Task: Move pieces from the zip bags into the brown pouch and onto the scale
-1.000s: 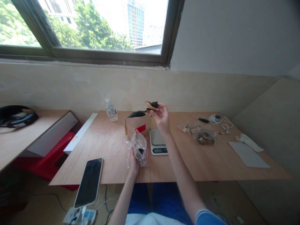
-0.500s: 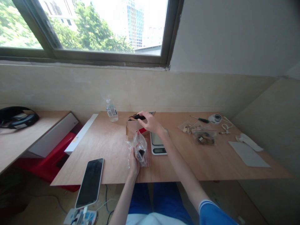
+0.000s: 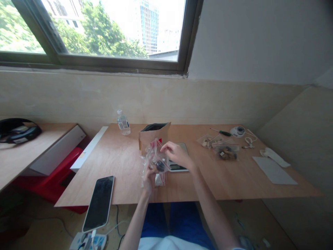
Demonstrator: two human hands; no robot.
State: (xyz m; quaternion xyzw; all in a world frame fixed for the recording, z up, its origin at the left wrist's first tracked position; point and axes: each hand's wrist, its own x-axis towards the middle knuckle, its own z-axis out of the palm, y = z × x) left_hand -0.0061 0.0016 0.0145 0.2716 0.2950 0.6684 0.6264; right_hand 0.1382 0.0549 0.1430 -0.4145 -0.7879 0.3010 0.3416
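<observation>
My left hand (image 3: 149, 177) is closed around the lower part of a clear zip bag (image 3: 155, 151). A dark round piece (image 3: 160, 166) shows in the bag, its kind unclear. At the bag's upper right edge is my right hand (image 3: 174, 152), fingers bent and pinched together on the plastic. Just behind stands a brown paper pouch (image 3: 153, 135), its top gaping and dark inside. A kitchen scale (image 3: 178, 168) lies partly hidden beneath my right hand. More clear plastic with a red strip (image 3: 160, 180) lies under the bag.
Right of the scale lie zip bags of brown dried pieces (image 3: 226, 152), a screwdriver (image 3: 224, 133), a white dome camera (image 3: 237, 131) and a white sheet (image 3: 274, 170). A water bottle (image 3: 123, 123) stands at the back left. A phone (image 3: 99, 203) is at the front left.
My right hand has come down from the paper pouch's opening to the zip bag's edge. The dark round piece now shows in the bag, which has tilted rightward.
</observation>
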